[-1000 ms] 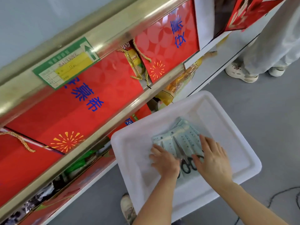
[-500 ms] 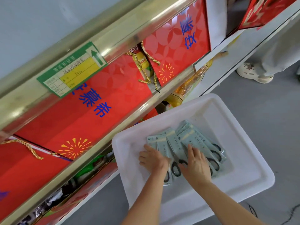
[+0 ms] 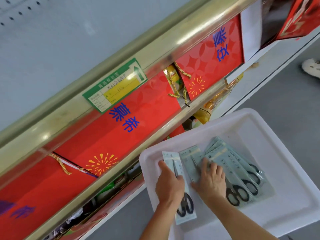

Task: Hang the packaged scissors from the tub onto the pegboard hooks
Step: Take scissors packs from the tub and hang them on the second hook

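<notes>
Both hands in white tub (image 3: 285, 201), lower right of frame. Left hand (image 3: 168, 186) has its grip pinched on one scissors pack (image 3: 186, 212): thumb on the pack's left edge, fingers over the card, black handles showing below the hand. Right hand (image 3: 210, 181) lies flat, fingers spread, pressing on the fanned stack of packs (image 3: 240, 172) just right of it; not gripping any. Stack lies in the tub's middle, black handles toward lower right. Pack print too small to read. Pegboard (image 3: 15, 13) only at upper left corner, holes visible. Gold shelf rail (image 3: 155, 54) runs diagonally across frame; green/yellow price tag (image 3: 115, 84) on it, handwriting illegible. Red gift bags (image 3: 121, 122) under rail carry blue Chinese characters, gold burst marks, gold rope handles.
</notes>
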Available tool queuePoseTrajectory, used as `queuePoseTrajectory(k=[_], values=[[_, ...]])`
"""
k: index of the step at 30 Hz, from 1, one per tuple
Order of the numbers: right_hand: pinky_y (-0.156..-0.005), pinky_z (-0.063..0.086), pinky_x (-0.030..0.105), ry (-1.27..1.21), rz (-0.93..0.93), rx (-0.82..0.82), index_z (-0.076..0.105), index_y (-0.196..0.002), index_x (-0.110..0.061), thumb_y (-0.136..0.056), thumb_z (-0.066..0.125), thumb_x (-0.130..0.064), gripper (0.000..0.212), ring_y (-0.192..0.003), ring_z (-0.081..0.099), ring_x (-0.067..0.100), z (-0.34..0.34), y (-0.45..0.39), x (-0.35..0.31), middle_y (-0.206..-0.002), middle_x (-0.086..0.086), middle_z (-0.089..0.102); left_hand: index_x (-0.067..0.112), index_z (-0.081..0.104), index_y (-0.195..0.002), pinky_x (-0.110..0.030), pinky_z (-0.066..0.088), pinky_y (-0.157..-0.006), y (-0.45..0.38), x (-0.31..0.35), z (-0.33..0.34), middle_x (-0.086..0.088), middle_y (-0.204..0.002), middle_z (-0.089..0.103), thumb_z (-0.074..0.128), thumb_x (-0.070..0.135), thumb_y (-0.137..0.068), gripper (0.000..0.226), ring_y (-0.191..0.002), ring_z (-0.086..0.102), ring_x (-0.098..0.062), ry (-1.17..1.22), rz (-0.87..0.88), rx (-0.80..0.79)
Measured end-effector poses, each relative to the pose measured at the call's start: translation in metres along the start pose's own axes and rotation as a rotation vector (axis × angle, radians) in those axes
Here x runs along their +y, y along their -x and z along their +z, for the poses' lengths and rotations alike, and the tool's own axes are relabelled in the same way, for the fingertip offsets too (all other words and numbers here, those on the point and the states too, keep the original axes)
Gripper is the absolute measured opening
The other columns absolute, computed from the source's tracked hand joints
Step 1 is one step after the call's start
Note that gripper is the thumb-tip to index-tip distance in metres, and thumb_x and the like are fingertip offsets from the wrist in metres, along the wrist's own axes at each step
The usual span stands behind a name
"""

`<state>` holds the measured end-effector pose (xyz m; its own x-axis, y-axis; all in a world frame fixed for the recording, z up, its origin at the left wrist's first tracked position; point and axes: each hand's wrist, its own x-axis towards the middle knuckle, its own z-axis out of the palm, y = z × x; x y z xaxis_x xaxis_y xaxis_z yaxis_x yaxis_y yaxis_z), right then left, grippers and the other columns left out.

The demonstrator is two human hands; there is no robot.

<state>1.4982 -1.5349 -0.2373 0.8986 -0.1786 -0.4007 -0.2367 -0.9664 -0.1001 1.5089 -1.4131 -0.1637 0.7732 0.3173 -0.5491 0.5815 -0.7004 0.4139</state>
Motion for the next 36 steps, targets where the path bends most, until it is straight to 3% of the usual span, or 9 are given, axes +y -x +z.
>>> queuePoseTrajectory(k=[5,7,11,15,18,22,28,33,36], values=[[-0.081,0.048,0.035,-0.174,0.036,-0.068,0.003,-0.144,-0.028,-0.071,0.065,-0.048,0.097,-0.103,0.052,0.03,-0.012,0.014,0.007,-0.116,0.01,0.03,0.027,0.029,-0.139,-0.026,0.046,-0.052,0.015,-0.012,-0.024,0.005,-0.072,0.063,0.063,0.021,-0.088,0.062,-0.057,0.059,-0.018,0.257,0.006,-0.12],[-0.065,0.048,0.029,-0.234,0.048,-0.073,0.004,-0.146,-0.033,-0.074,0.063,-0.039,0.093,-0.094,0.056,0.026,-0.025,0.021,0.011,-0.116,0.007,0.024,0.036,0.038,-0.138,-0.028,0.056,-0.068,0.022,-0.018,-0.03,0.007,-0.087,0.07,0.071,0.019,-0.081,0.068,-0.072,0.067,-0.011,0.41,0.038,-0.091],[-0.05,0.051,0.032,-0.323,0.033,0.071,0.025,-0.149,-0.031,-0.068,0.073,-0.041,0.095,-0.078,0.06,0.027,-0.058,0.038,0.006,-0.116,0.007,0.038,0.052,0.035,-0.138,-0.004,0.047,-0.072,0.048,-0.015,-0.053,0.027,-0.116,0.062,0.078,0.005,-0.079,0.087,-0.091,0.061,0.017,0.676,0.142,0.042],[-0.036,0.043,0.028,-0.498,-0.041,0.253,0.04,-0.145,-0.022,-0.055,0.085,-0.039,0.103,-0.065,0.059,0.027,-0.096,0.063,-0.004,-0.111,0.008,0.047,0.058,0.033,-0.141,-0.003,0.044,-0.084,0.077,-0.002,-0.082,0.018,-0.133,0.058,0.083,0.004,-0.074,0.099,-0.11,0.057,0.014,0.698,0.281,0.263],[-0.042,0.04,0.024,-0.601,-0.071,0.341,0.034,-0.147,-0.026,-0.058,0.084,-0.041,0.104,-0.075,0.056,0.019,-0.137,0.082,-0.017,-0.116,0.003,0.044,0.067,0.026,-0.139,-0.025,0.054,-0.092,0.102,0.017,-0.116,0.016,-0.132,0.062,0.082,0.011,-0.077,0.101,-0.114,0.064,-0.006,0.726,0.362,0.352],[-0.046,0.042,0.023,-0.71,-0.205,0.498,0.032,-0.149,-0.026,-0.057,0.086,-0.033,0.107,-0.076,0.058,0.018,-0.208,0.103,-0.042,-0.116,0.002,0.044,0.057,0.03,-0.144,-0.029,0.055,-0.095,0.133,0.049,-0.184,0.031,-0.127,0.06,0.077,0.008,-0.082,0.092,-0.113,0.062,0.003,0.832,0.478,0.458],[-0.062,0.044,0.029,-0.796,-0.351,0.698,0.03,-0.15,-0.028,-0.062,0.085,-0.033,0.104,-0.097,0.05,0.02,-0.325,0.137,-0.093,-0.122,0.005,0.043,0.062,0.023,-0.144,-0.041,0.041,-0.113,0.169,0.081,-0.294,0.019,-0.152,0.041,0.077,0.019,-0.083,0.092,-0.136,0.047,-0.013,0.824,0.59,0.727],[-0.061,0.045,0.029,-0.859,-0.499,0.801,0.032,-0.148,-0.028,-0.063,0.084,-0.034,0.1,-0.098,0.054,0.024,-0.395,0.162,-0.133,-0.124,0.004,0.039,0.057,0.025,-0.146,-0.036,0.048,-0.105,0.198,0.092,-0.371,0.032,-0.147,0.033,0.075,0.015,-0.083,0.09,-0.124,0.058,-0.011,0.875,0.699,0.893],[-0.063,0.046,0.031,-0.899,-0.564,0.844,0.031,-0.149,-0.027,-0.063,0.083,-0.033,0.1,-0.096,0.053,0.021,-0.425,0.177,-0.154,-0.123,0.004,0.039,0.054,0.024,-0.148,-0.016,0.054,-0.073,0.211,0.095,-0.403,0.02,-0.153,0.035,0.073,0.012,-0.084,0.091,-0.064,0.057,0.006,0.903,0.711,0.961]])
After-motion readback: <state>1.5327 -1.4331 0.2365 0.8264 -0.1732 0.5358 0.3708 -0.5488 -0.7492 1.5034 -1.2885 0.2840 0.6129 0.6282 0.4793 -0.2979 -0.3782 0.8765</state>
